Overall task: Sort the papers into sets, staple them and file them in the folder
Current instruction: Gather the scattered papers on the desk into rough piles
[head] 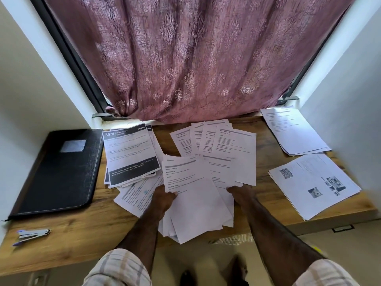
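Left hand grips the left edge of a loose sheaf of white printed sheets, thumb on top. The sheaf's long axis runs near-to-far, tilted slightly left at the far end, with its near end overhanging the front edge of the wooden desk. Right hand holds the near edge of a second fan of white sheets spread toward the far right; exact finger positions unclear under the paper.

Dark-banded printed sheets marked "3675" sit stacked left of centre, long axis near-to-far. White text pages lie at far right; pages with a QR code and photos lie nearer, right.

Black zip folder lies closed at far left, long axis near-to-far. Silver-and-blue stapler rests near the front-left corner, pointing right. Mauve patterned curtain hangs behind.
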The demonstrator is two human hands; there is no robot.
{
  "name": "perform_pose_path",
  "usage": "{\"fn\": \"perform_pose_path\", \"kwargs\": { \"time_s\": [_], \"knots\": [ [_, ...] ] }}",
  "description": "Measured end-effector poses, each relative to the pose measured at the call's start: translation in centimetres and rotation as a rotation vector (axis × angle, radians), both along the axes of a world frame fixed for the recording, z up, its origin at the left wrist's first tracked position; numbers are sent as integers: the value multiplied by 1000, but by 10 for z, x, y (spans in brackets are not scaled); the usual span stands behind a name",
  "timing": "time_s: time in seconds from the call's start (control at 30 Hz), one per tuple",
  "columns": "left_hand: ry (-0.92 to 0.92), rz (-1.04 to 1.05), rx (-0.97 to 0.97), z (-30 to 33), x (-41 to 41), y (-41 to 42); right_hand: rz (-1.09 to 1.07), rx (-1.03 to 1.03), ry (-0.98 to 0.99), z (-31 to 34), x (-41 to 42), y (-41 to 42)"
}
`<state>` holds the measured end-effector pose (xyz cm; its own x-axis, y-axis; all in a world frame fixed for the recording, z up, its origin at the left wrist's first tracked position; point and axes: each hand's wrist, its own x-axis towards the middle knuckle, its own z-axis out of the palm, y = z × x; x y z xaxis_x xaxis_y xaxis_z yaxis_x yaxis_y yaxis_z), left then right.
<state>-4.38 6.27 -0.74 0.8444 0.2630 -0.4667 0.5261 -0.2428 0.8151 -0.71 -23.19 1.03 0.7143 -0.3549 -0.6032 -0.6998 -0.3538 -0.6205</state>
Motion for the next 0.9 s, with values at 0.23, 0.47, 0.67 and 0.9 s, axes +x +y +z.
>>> {"fn": "perform_pose_path", "kwargs": {
  "time_s": [0.23,0.47,0.67,0.9],
  "knots": [
    [4,-2,14,7,-4,-7,-131,-25,-11,24,-2,13],
    [23,13,17,7,-3,-7,-207,377,6,35,0,23],
    [62,72,-75,4,-6,-4,128,-122,-214,44,3,29],
    [176,148,-210,-4,0,8,130,-524,-726,114,27,22]
  ]
}}
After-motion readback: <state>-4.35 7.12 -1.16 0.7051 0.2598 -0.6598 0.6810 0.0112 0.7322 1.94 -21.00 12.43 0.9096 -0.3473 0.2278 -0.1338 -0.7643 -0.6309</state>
